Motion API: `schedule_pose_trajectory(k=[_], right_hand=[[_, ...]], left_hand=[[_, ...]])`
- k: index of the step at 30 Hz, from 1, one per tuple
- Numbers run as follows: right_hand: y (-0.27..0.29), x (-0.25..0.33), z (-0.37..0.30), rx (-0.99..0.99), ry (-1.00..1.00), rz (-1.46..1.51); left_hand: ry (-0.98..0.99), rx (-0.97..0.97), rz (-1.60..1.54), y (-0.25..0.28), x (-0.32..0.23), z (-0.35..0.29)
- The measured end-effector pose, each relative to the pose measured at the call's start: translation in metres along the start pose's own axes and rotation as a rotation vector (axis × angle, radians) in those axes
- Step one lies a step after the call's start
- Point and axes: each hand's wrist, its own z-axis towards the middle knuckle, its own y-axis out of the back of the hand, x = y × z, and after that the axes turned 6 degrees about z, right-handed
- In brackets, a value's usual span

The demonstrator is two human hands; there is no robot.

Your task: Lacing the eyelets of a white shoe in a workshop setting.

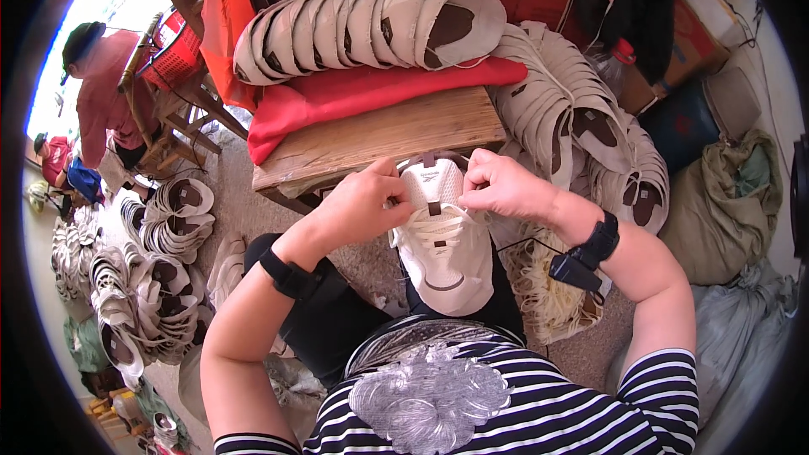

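Note:
A cream-white sneaker (442, 274) rests upright on my lap, toe toward me, its tongue (427, 185) standing up at the far end. A pale shoelace (447, 226) is threaded across its lower eyelets. On the left of the tongue my left hand (371, 198) is closed, its fingertips pinched at the lace and mostly hiding what they grip. My right hand (510, 188) is closed too, thumb and forefinger pinching the lace on the right side. Both hands are near the wooden bench's front edge.
The wooden bench (396, 131) ahead bears a red cloth (362, 94) and a row of nested beige shoe uppers (354, 25). More uppers (560, 93) are stacked at right, others (156, 295) on the floor at left. Pale laces (548, 286) lie by my right knee. A person (109, 93) sits far left.

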Motion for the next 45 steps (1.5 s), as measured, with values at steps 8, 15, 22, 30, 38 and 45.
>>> schedule_pose_trajectory(k=[8, 15, 22, 30, 38, 45], right_hand=[[-0.013, 0.013, 0.002, -0.206, -0.172, 0.260], [0.005, 0.103, -0.006, 0.008, 0.133, 0.573], [-0.007, 0.110, -0.008, 0.244, -0.014, 0.752], [-0.002, 0.108, 0.004, -0.112, 0.340, 0.755], [0.019, 0.002, 0.010, -0.323, -0.074, 1.149], [0.045, -0.047, -0.033, -0.572, -0.186, 0.657]], left_hand=[[0.415, -0.208, -0.596, -0.012, -0.024, 0.003], [-0.016, -0.570, -0.682, 0.036, -0.064, 0.014], [0.214, -0.187, -0.980, 0.017, -0.033, 0.011], [0.026, -0.113, -1.030, -0.006, -0.027, 0.002], [0.335, -0.547, -1.857, -0.022, 0.012, -0.015], [0.502, -0.709, -1.213, -0.006, 0.048, -0.058]])
